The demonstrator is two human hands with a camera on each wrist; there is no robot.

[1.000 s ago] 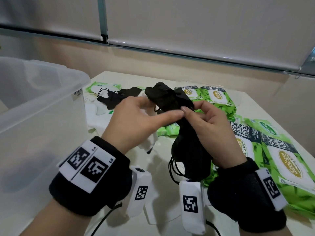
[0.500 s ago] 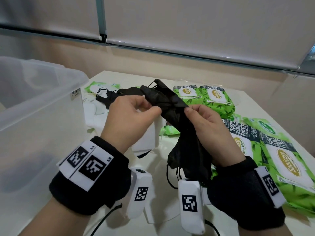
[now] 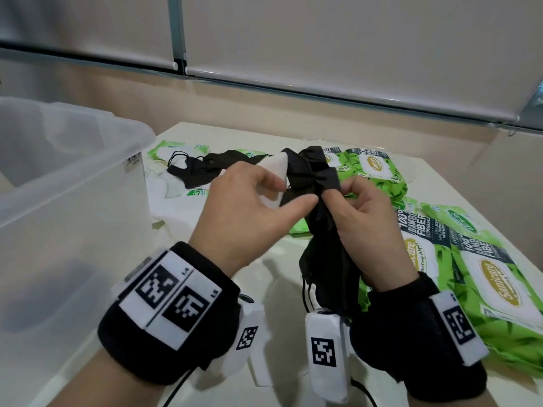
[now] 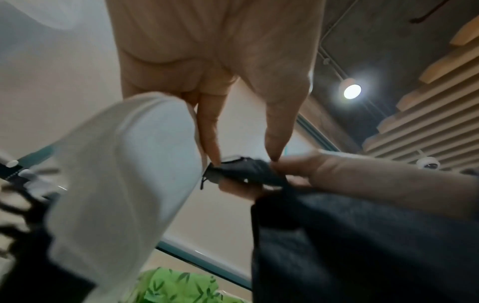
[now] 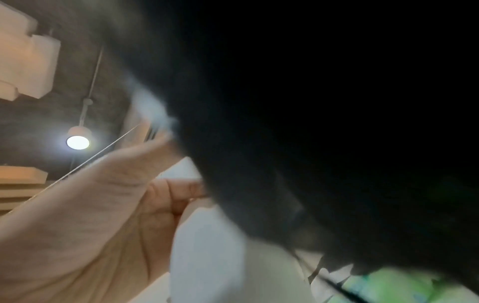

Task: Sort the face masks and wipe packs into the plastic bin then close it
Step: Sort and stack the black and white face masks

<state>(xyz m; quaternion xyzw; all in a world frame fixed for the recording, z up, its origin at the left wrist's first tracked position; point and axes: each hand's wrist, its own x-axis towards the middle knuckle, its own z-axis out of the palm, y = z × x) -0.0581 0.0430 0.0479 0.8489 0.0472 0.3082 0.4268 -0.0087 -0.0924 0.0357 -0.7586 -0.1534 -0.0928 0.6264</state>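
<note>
both hands pinch the black face masks (image 3: pixel 320 230) above the tabletop (image 3: pixel 282 254); the left hand (image 3: pixel 249 212) also holds a white mask (image 3: pixel 276 168). she should straighten the stack between the fingers, then carry it left into the plastic bin (image 3: pixel 67 183).

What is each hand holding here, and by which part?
The right hand grips a bunch of black masks near its top. The left hand holds a white mask and pinches the bunch's top too.
</note>
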